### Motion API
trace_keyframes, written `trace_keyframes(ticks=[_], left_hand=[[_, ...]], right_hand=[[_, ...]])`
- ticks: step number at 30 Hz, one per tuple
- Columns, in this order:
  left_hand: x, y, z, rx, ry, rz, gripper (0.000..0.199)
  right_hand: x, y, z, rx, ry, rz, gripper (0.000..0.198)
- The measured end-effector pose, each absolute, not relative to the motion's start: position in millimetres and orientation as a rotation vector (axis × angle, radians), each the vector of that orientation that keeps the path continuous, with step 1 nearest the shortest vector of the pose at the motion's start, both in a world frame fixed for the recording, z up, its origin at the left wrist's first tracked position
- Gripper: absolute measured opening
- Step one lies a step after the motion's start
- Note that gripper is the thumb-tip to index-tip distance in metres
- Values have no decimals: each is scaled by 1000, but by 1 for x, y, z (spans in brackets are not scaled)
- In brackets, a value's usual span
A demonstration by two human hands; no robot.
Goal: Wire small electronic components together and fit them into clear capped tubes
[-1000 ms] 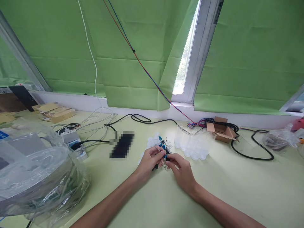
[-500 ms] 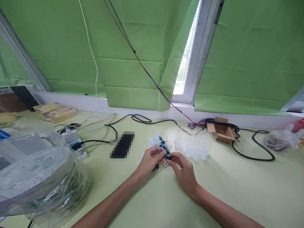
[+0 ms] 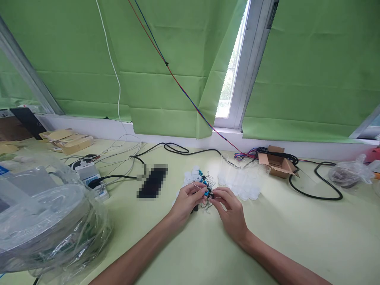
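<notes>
Handwork appears underway: left hand (image 3: 185, 202) pinches blue leaded components (image 3: 206, 193), right hand (image 3: 230, 209) pinches dark part (image 3: 211, 195); next move likely needs delicacy.

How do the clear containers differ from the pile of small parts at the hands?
The clear containers look colourless; the pile of small parts mixes blue and black with thin wires. Each container looks bigger than any one part in the pile. The containers sit side by side; the pile is tangled. Both rest on the table.
</notes>
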State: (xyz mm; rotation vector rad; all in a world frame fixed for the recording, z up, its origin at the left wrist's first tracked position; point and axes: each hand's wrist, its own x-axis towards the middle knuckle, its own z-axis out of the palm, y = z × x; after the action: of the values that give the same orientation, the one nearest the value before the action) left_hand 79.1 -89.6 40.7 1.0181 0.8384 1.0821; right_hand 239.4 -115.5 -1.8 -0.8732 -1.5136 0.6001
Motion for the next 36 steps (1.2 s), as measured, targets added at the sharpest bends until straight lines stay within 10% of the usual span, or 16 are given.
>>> trace_keyframes(ticks=[36], left_hand=[[80,-91,40,1052,771,1060,29]], right_hand=[[239,-113,-5,-961,-1404,758,13]])
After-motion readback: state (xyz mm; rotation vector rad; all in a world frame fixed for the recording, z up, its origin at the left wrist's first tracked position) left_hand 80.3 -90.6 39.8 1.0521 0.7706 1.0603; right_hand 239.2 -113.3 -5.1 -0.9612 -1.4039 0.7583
